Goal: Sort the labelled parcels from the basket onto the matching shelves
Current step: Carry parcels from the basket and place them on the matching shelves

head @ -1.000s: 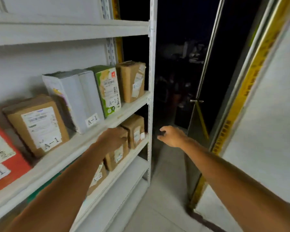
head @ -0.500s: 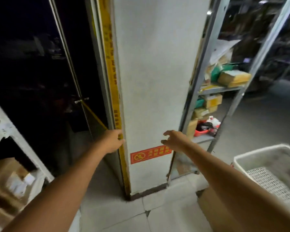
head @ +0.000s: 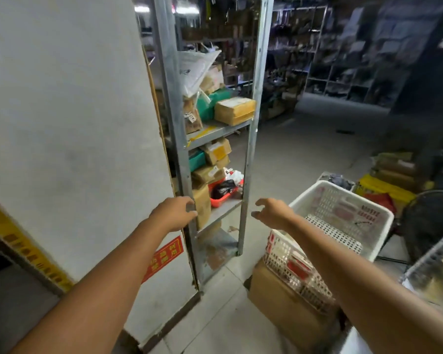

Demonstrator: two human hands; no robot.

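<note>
White plastic basket (head: 302, 197) stood on a brown carton (head: 279, 305) at the right, and no parcel showed inside it. The right hand (head: 271, 213) hung just beside its rim, the left hand (head: 174, 213) before a metal rack (head: 252, 123). Each grip was loose, fingers half curled, holding nothing. A second ago the view faced the A-1 shelves; now it had swung to the basket, probably for the next parcel, if any remained.

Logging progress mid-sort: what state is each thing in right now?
Left hand: empty, fingers loosely curled.
Right hand: empty, fingers spread.
White basket: upright on cardboard box, nothing visible inside.
Metal rack: shelves loaded with parcels.
</note>
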